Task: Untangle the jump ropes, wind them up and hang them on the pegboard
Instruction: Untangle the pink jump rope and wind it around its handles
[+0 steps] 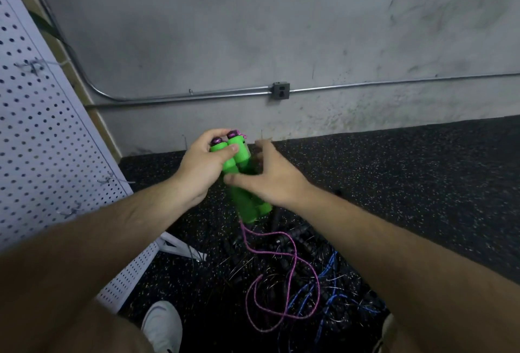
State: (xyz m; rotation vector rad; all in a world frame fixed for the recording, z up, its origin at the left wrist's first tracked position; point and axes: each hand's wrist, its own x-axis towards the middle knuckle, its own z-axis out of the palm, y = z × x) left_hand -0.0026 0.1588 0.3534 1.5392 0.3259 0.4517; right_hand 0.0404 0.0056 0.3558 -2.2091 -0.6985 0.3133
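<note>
Two bright green jump-rope handles with purple end caps are held side by side in front of me. My left hand grips their upper part, thumb across the front. My right hand touches the handles lower down with thumb and spread fingers, blurred by motion. A pink rope hangs from the handles' bottom end and loops down to the floor. It lies over a tangle of blue and black ropes. The white pegboard leans at the left with wire hooks on it.
A grey concrete wall with a metal conduit and outlet box runs behind. The floor is black speckled rubber. My white shoe stands near the pegboard's foot at the bottom.
</note>
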